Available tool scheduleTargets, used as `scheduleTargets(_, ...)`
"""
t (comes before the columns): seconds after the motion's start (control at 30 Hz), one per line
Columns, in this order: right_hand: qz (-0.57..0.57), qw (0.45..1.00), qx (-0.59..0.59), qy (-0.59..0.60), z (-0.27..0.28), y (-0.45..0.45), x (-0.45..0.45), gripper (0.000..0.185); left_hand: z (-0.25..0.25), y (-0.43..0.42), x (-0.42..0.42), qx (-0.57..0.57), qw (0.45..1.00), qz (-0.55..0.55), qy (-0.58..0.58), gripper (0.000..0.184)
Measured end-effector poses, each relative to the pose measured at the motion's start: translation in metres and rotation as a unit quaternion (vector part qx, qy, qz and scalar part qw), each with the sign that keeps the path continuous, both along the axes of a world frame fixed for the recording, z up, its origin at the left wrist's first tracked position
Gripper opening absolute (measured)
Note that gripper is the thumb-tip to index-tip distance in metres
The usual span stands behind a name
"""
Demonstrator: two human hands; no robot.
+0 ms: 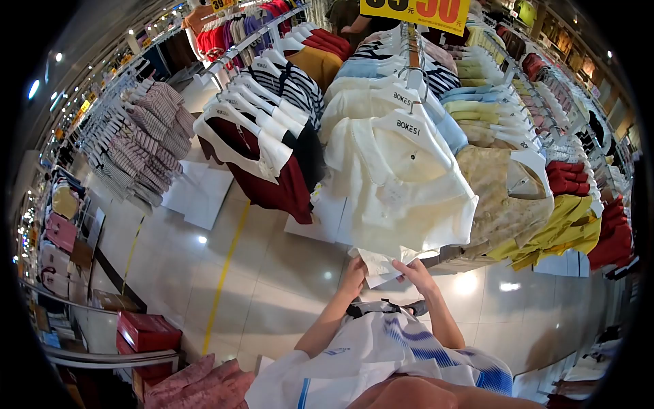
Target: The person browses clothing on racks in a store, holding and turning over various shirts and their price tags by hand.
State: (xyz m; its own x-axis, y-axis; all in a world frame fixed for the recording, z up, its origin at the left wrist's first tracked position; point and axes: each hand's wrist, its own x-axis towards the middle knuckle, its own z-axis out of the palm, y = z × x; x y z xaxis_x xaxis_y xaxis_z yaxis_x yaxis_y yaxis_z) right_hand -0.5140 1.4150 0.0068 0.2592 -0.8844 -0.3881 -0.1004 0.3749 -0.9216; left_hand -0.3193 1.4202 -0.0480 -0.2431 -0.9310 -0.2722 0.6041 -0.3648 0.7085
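Observation:
A cream-white knit top (415, 198) hangs at the front of the rack on a white BOKESI hanger (409, 127). Below its hem, white material (383, 264) is stretched between my two hands; it looks like the top's lower edge or inside, and I cannot tell which. My left hand (353, 278) grips the left side of this material with the fingers closed. On the other side, my right hand (417, 274) pinches it between thumb and fingers.
To the left hangs a maroon top with a white collar (272, 170); a beige lace top (507, 198) and yellow garments (555, 232) hang to the right. A yellow price sign (415, 12) stands above. Red boxes (148, 332) sit lower left, near a metal rail (116, 360).

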Motion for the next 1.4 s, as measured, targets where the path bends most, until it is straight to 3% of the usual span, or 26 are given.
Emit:
scheduleTargets(0.1, 0.028, 0.999, -0.020, -0.025, 0.002, -0.001, -0.003, 0.026, 0.005, 0.002, 0.002, 0.026, 1.000, -0.012, 0.007, 0.030)
scheduleTargets(0.2, 0.072, 0.995, -0.005, 0.064, 0.005, -0.010, -0.015, 0.027, -0.003, 0.001, 0.001, 0.043, 0.999, -0.006, -0.007, 0.026)
scheduleTargets(0.27, 0.162, 0.926, -0.080, 0.330, 0.007, -0.022, -0.026, 0.031, -0.013, 0.003, -0.001, 0.009, 1.000, 0.019, -0.021, 0.019)
scheduleTargets(0.3, 0.162, 0.927, -0.080, 0.330, 0.015, -0.021, -0.024, 0.031, -0.025, 0.002, -0.002, 0.010, 1.000, 0.019, -0.021, 0.019)
scheduleTargets(0.37, 0.001, 0.804, -0.274, 0.528, 0.049, -0.012, -0.013, 0.030, -0.046, 0.000, -0.001, 0.003, 0.997, -0.004, -0.071, 0.012)
scheduleTargets(0.4, -0.055, 0.818, -0.350, 0.454, 0.063, -0.011, -0.002, 0.032, -0.033, 0.001, -0.004, 0.002, 0.998, -0.003, -0.070, 0.012)
scheduleTargets(0.43, -0.055, 0.818, -0.349, 0.455, 0.077, -0.008, 0.014, 0.032, -0.005, 0.005, -0.010, -0.009, 0.997, -0.009, -0.082, 0.010)
scheduleTargets(0.5, -0.006, 0.776, -0.505, 0.379, 0.096, -0.002, 0.038, 0.031, 0.006, 0.010, -0.017, -0.020, 0.995, -0.018, -0.094, 0.008)
scheduleTargets(0.57, 0.036, 0.789, -0.472, 0.391, 0.068, -0.006, 0.043, 0.029, -0.007, 0.012, -0.026, -0.112, 0.989, -0.020, -0.094, 0.006)
scheduleTargets(0.6, 0.080, 0.800, -0.438, 0.402, 0.063, -0.008, 0.047, 0.026, -0.002, 0.014, -0.036, -0.086, 0.996, 0.017, -0.031, 0.005)
scheduleTargets(0.63, 0.082, 0.799, -0.442, 0.400, 0.060, -0.010, 0.047, 0.026, 0.001, 0.014, -0.035, -0.088, 0.995, 0.022, -0.032, 0.005)
scheduleTargets(0.7, 0.118, 0.848, -0.337, 0.392, 0.059, -0.012, 0.042, 0.022, 0.002, 0.015, -0.035, -0.094, 0.993, -0.015, -0.066, 0.008)
scheduleTargets(0.83, 0.124, 0.848, -0.359, 0.371, 0.044, -0.019, 0.034, 0.018, 0.001, 0.015, -0.036, -0.020, 0.997, -0.041, -0.064, 0.011)
scheduleTargets(0.9, 0.051, 0.861, -0.336, 0.379, 0.044, -0.023, 0.033, 0.018, 0.005, 0.015, -0.037, -0.026, 0.999, 0.000, 0.031, 0.016)
scheduleTargets(1.03, -0.079, 0.887, -0.344, 0.298, 0.044, -0.031, 0.023, 0.024, -0.002, 0.015, -0.029, 0.067, 0.996, -0.022, 0.047, 0.019)
scheduleTargets(1.1, -0.117, 0.932, -0.306, 0.154, 0.041, -0.034, 0.017, 0.027, -0.011, 0.016, -0.023, 0.126, 0.979, -0.057, -0.150, 0.023)
scheduleTargets(1.13, -0.120, 0.931, -0.309, 0.154, 0.043, -0.032, 0.016, 0.027, -0.010, 0.014, -0.018, 0.123, 0.979, -0.059, -0.151, 0.023)
scheduleTargets(1.17, -0.119, 0.953, -0.263, 0.088, 0.046, -0.029, 0.016, 0.027, -0.009, 0.014, -0.011, -0.070, 0.938, 0.056, -0.336, 0.025)
scheduleTargets(1.2, -0.115, 0.970, -0.214, 0.021, 0.049, -0.026, 0.018, 0.027, -0.001, 0.016, -0.006, -0.256, 0.816, 0.166, -0.491, 0.028)
scheduleTargets(1.23, -0.116, 0.970, -0.213, 0.019, 0.048, -0.024, 0.020, 0.027, 0.021, 0.014, -0.003, -0.256, 0.815, 0.165, -0.492, 0.028)
scheduleTargets(1.3, -0.047, 0.971, -0.233, 0.005, 0.042, -0.020, 0.028, 0.024, 0.077, -0.002, 0.000, -0.427, 0.626, 0.239, -0.607, 0.027)
scheduleTargets(1.33, -0.028, 0.965, -0.260, 0.030, 0.045, -0.017, 0.033, 0.024, 0.077, -0.009, 0.000, -0.426, 0.626, 0.236, -0.609, 0.027)
scheduleTargets(1.4, -0.004, 0.960, -0.277, 0.043, 0.052, -0.015, 0.038, 0.024, 0.065, -0.020, -0.004, -0.506, 0.628, 0.108, -0.582, 0.027)
